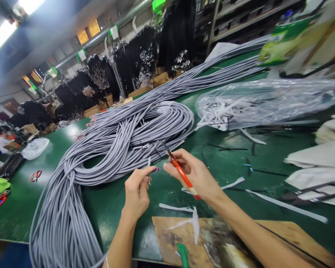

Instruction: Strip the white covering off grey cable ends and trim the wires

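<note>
My left hand is closed in a pinch above the green tabletop. Small blue, red and white ends, which look like thin wires, show at its fingertips; the rest of them is hidden. A short white strip end sticks up beside the thumb. My right hand is wrapped round a slim orange-red-handled cutting tool, its dark pointed tip aimed up and left. The two hands are close but apart. Just beyond them lies a large looped bundle of grey cables.
A clear plastic bag of white strips lies at the right. Loose white strips and black ties scatter the green table. Red-handled pliers are at the left. A stained board and pale gloves lie nearer. A person is far left.
</note>
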Demonstrator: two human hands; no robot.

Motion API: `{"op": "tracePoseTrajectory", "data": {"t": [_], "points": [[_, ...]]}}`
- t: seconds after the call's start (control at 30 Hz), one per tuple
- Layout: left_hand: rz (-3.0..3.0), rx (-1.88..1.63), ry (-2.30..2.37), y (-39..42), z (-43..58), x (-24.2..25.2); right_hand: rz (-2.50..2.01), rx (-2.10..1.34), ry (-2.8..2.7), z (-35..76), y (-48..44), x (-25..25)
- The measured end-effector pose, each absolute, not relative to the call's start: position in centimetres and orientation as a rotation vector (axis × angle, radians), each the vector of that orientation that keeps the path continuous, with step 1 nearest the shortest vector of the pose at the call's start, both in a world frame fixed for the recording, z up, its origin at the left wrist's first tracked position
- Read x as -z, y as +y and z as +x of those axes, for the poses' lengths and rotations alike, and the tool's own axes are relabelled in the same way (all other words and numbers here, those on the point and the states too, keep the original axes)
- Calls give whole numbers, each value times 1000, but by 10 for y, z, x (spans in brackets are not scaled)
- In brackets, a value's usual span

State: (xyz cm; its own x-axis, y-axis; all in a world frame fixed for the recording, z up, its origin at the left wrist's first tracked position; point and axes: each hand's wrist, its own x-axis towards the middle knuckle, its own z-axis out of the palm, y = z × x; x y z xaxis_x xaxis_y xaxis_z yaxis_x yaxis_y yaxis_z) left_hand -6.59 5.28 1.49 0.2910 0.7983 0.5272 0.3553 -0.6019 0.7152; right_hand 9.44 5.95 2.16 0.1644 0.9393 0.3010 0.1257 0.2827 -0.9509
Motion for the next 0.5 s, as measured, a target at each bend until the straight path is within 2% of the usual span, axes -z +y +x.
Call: {"op": "tracePoseTrajectory", "data": {"t": [0.2, 0.5], "points": [[2125, -1546, 902, 57, -76, -21, -1121, -684, -1683, 92, 55, -24], [2305, -1485, 823, 55, -75, -25, -1061, -567, -1836, 90, 52, -22]]}}
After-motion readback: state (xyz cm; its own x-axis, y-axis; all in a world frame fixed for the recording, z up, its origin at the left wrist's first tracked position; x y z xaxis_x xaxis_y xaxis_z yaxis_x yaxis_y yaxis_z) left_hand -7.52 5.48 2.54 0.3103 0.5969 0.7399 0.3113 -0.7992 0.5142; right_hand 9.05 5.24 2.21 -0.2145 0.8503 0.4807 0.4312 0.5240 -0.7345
